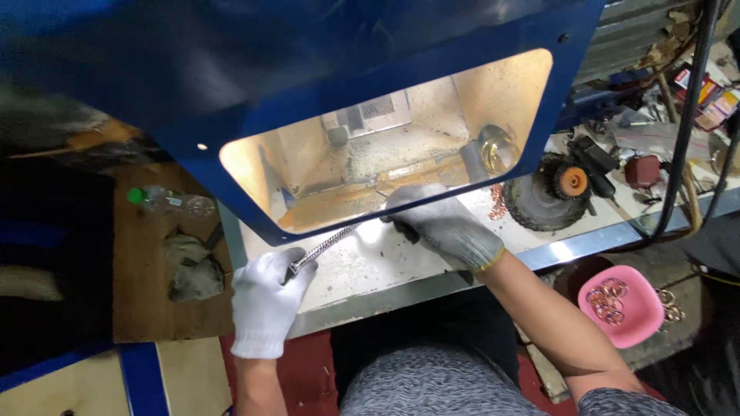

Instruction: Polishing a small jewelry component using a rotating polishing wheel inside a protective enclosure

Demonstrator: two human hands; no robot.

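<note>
A: What was held by the two gloved hands?

B: A braided metal hose [327,245] was gripped at both ends. Its lower end was enclosed by the fingers of the left hand [266,304], at about seven o'clock from the middle of the view. The upper end was clasped by the closed fingers of the right hand [443,225], just past the centre toward four o'clock.

A: Where was the hose placed?

B: It was stretched slantwise above the pale counter [370,270], just below the lit opening of a blue machine housing [370,85]. Whether the counter was touched by it could not be told.

A: What else was seen around it?

B: A wire brush wheel [543,202] with an orange hub [572,182] was set at three o'clock from the right hand. A pink bowl [620,306] filled with copper-coloured rings [607,299] was noted at four o'clock, lower down. A clear plastic bottle [171,202] with a green cap and a crumpled grey rag [193,268] were laid on a wooden board [142,308] at nine o'clock from the left hand.
</note>
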